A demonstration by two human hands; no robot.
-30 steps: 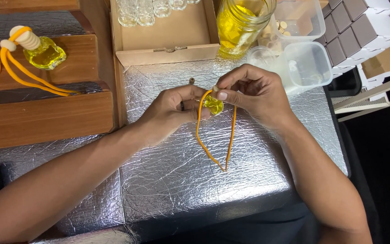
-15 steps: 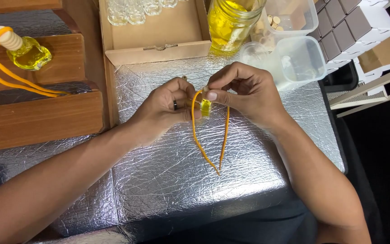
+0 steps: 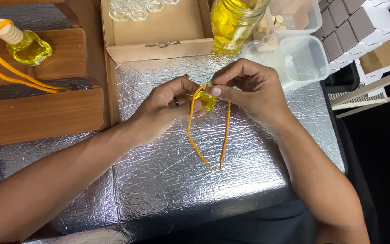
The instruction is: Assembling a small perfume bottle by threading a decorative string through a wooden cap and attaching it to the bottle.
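Both hands met over the middle of the silver foil-covered work surface (image 3: 168,180). The left hand (image 3: 168,106) pinched the small yellow glass bottle (image 3: 206,101) from its 9 o'clock side, and the right hand (image 3: 249,88) closed thumb and fingertips on the top of the bottle from 3 o'clock, where the orange cord (image 3: 192,135) passed. The two ends of the cord hung down toward 6 o'clock and lay on the foil, a little apart from each other.

To do this step well, I judged that the left hand should hold the bottle upright and quiet, so the yellow liquid did not spill, while the right hand alone worked the cord at the neck. Both ends should stay about equal in length.

At 10 o'clock a finished bottle with wooden cap (image 3: 23,43) rested on the wooden block (image 3: 41,113). At 12 o'clock stood an open cardboard box (image 3: 159,31), and a glass jar of yellow liquid (image 3: 233,20) stood just beside it, with clear plastic tubs (image 3: 305,58) at 1 o'clock.
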